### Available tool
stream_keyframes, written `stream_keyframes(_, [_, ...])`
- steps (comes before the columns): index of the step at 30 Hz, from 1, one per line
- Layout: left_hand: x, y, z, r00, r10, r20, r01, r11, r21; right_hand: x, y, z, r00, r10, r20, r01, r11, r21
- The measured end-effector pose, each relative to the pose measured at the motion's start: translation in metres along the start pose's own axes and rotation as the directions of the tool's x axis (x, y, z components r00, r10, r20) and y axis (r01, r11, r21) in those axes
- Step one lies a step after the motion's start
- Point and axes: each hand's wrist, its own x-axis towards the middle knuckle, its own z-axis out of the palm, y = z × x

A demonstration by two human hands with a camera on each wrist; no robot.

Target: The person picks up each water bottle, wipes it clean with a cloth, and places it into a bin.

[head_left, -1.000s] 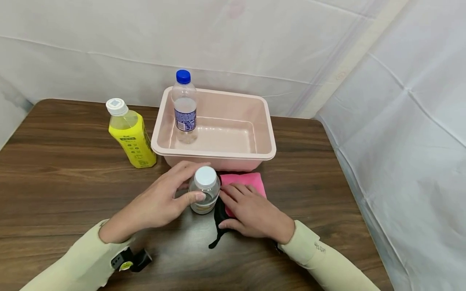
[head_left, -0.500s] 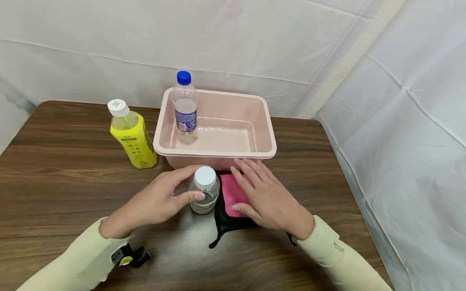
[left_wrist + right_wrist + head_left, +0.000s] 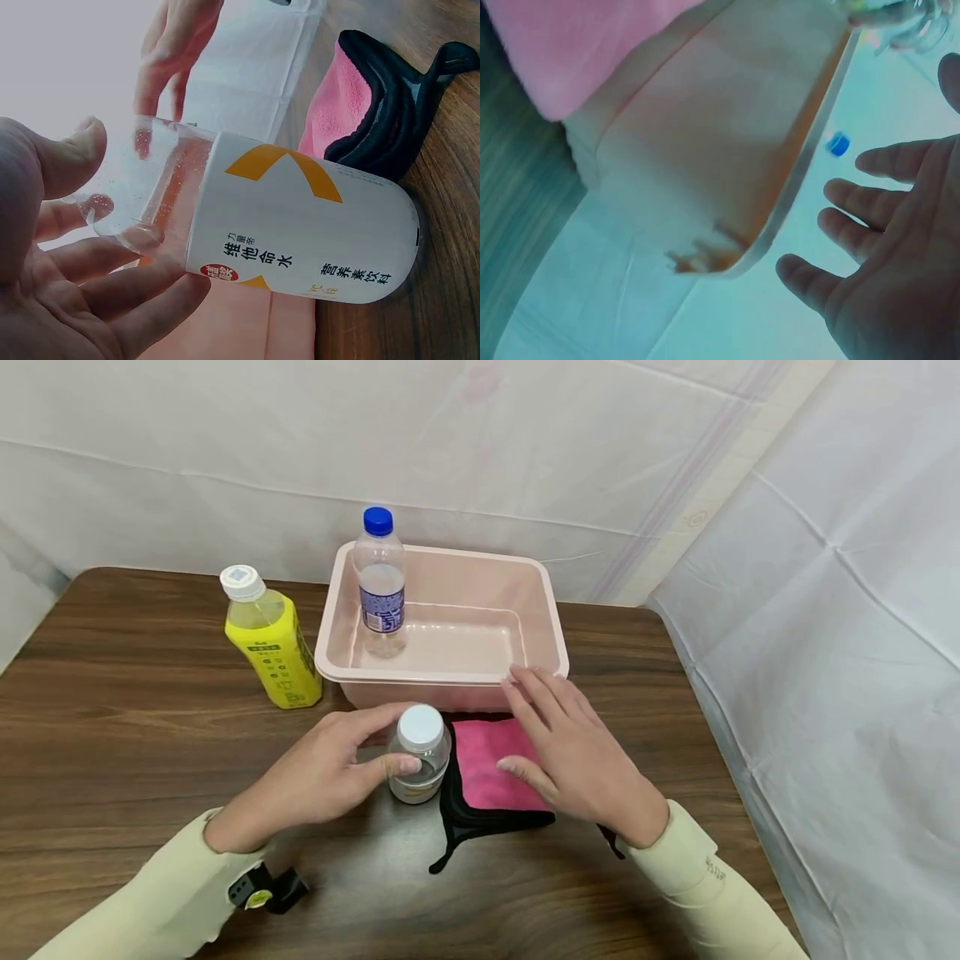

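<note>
A clear bottle (image 3: 420,760) with a white cap and a white, orange-marked label stands upright on the table. My left hand (image 3: 330,768) holds its upper part, thumb at the near side and fingers round the far side; the left wrist view shows the fingers (image 3: 127,285) along the clear shoulder. Beside the bottle lies a folded pink cloth (image 3: 491,768) with black edging and loops. Over the cloth's right part is my right hand (image 3: 577,752), fingers spread and nothing in it, the fingertips near the front rim of a pink basin (image 3: 442,677).
Inside the basin's left end stands a clear bottle with a blue cap (image 3: 378,521). To the left of the basin, a yellow-labelled bottle (image 3: 273,652) with a white cap stands on the wooden table (image 3: 150,727). White sheeting (image 3: 480,452) hangs behind and at the right.
My right hand has moved right and away from the bottle, lifting off the cloth and uncovering more of its pink face. My left hand stays on the white-capped bottle.
</note>
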Motion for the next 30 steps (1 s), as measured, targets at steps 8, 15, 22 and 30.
stream_keyframes(8, [0.0,0.002,0.0,0.999,-0.001,-0.036,0.002,1.0,0.027,0.012,0.033,0.002,0.991,0.112,-0.07,-0.104,0.989,0.102])
stream_keyframes(15, [0.001,0.008,-0.006,0.999,-0.005,-0.033,0.006,1.0,0.02,0.018,0.051,0.004,0.961,0.276,-0.01,-0.267,0.939,0.218])
stream_keyframes(22, [0.003,0.018,-0.018,0.999,0.003,-0.04,-0.002,1.0,0.018,0.028,0.062,0.007,0.916,0.402,-0.007,-0.353,0.812,0.464])
stream_keyframes(30, [0.009,0.033,-0.035,0.997,0.028,-0.07,-0.03,0.999,-0.032,0.041,0.068,0.005,0.762,0.647,0.035,-0.491,0.542,0.682])
